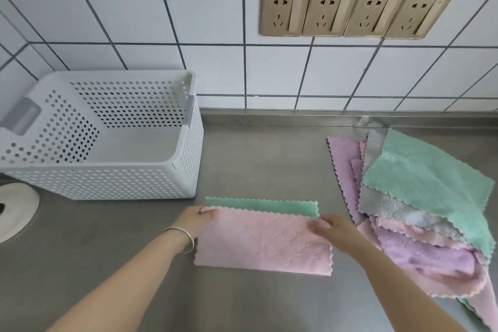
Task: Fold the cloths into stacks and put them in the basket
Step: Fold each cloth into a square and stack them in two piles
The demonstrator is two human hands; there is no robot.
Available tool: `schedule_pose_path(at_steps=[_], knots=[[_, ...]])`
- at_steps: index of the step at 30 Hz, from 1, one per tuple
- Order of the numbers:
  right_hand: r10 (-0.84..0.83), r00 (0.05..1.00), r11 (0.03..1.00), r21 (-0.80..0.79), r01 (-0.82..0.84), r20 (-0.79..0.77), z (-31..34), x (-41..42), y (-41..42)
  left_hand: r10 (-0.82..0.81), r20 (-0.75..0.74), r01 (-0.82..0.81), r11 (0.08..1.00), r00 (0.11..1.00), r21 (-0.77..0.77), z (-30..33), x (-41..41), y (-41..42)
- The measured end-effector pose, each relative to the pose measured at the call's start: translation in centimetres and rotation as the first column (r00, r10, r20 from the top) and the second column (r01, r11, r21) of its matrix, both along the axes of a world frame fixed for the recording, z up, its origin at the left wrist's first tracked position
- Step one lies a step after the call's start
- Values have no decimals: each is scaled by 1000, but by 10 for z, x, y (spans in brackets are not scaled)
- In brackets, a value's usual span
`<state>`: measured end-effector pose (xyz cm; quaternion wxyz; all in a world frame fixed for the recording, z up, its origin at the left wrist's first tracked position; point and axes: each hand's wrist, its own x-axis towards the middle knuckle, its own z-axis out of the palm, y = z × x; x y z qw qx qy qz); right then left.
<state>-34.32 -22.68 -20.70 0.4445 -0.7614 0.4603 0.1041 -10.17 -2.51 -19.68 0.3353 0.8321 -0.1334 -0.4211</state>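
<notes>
On the steel worktop (256,148), the left hand (198,219) and right hand (330,230) pinch the far corners of the pink cloth (262,244), probably to align it over the green cloth (261,206) beside the empty basket (107,170).

At lower centre, the left hand (198,219) and right hand (332,232) pinch the pink cloth (262,244) over a green cloth (261,206); the basket (113,178) stands at left.

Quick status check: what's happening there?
Left hand, right hand pinch pink cloth corners over green cloth. Basket empty. Nothing blocking.
</notes>
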Motion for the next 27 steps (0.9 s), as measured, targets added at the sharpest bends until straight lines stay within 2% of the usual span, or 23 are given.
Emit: schedule_pose_path(at_steps=[2, 4, 9, 16, 21, 23, 27], knots=[[-70, 997, 997, -6, 71, 20, -8, 6, -1, 105, -16, -106, 994, 994, -17, -8, -1, -6], [-122, 992, 992, -22, 122, 28, -13, 12, -2, 115, 54, -114, 993, 992, -15, -15, -1, -9], [-173, 985, 981, -82, 173, 13, -22, 27, -11, 62, 196, -72, 997, 979, 42, -33, 5, -24], [-202, 979, 971, -132, 199, -6, -33, 34, -12, -48, 236, 5, 984, 970, 179, -46, 17, -33], [-220, 975, 958, -192, 213, -18, -42, 35, -7, -14, 262, -38, 981, 965, 191, -51, 17, -36], [-271, 962, 940, -208, 272, 32, -43, 35, -5, 44, 269, -92, 982, 962, 167, -50, 15, -36], [-383, 898, 874, -229, 428, 217, -41, 25, 4, 261, 222, -270, 963, 940, 13, -49, 4, -28]])
